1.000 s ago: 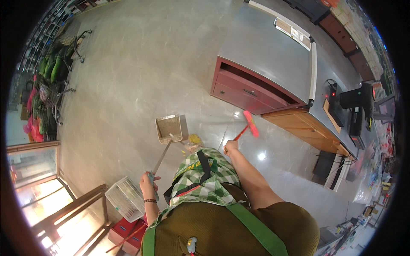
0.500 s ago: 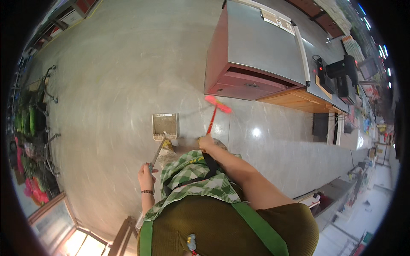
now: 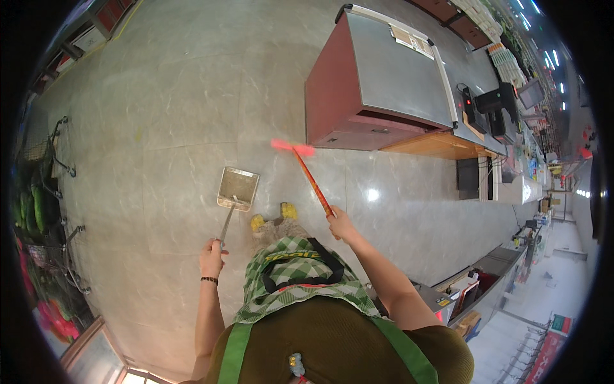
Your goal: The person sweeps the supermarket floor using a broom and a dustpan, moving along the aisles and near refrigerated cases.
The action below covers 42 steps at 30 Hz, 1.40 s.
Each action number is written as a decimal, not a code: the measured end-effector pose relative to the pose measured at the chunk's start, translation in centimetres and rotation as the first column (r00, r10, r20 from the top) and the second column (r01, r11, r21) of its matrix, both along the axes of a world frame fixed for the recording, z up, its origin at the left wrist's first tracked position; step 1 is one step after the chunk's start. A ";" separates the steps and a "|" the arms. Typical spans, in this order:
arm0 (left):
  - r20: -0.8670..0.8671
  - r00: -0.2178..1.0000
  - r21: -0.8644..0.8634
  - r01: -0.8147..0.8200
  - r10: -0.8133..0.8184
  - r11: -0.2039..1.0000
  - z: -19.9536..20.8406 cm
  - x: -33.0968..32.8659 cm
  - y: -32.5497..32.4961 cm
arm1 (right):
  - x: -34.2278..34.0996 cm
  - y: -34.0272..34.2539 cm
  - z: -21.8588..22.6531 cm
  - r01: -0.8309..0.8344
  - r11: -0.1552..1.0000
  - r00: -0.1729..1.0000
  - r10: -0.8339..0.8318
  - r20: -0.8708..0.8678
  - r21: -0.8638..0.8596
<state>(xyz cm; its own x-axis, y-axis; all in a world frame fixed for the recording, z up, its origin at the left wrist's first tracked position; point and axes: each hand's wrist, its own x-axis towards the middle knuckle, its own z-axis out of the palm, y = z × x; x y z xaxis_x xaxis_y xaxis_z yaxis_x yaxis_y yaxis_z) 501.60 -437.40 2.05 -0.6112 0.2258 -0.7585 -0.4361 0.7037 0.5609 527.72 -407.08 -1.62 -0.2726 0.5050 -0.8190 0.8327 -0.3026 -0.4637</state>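
Observation:
My left hand (image 3: 212, 258) is closed round the end of a long-handled dustpan (image 3: 238, 186). The pan is pale and box-shaped, and it rests on the floor ahead with its handle slanting back to me. In my right hand (image 3: 341, 225) is the orange-red stick of a broom (image 3: 311, 180). Its pink head, blurred by motion, is at the floor to the right of the dustpan, apart from it and close to the counter's corner. My yellow-tipped shoes (image 3: 288, 210) stand between the two handles.
A checkout counter (image 3: 406, 67) with a dark red side and grey top stands ahead on the right. Wire racks (image 3: 48, 211) holding green vegetables line the left side. Grey tiled floor (image 3: 160, 141) lies between them. Another counter (image 3: 492, 272) is at the right rear.
The broom head has swung left toward the dustpan, while my right hand has moved right and away from my body. The dustpan has shifted slightly left and tilted a little.

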 end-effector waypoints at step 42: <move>0.048 0.622 -0.065 0.783 -0.782 0.619 -5.8 2.0 27.4 | 8.1 -2.7 -18.5 0.355 0.878 0.913 -0.400 0.083 0.322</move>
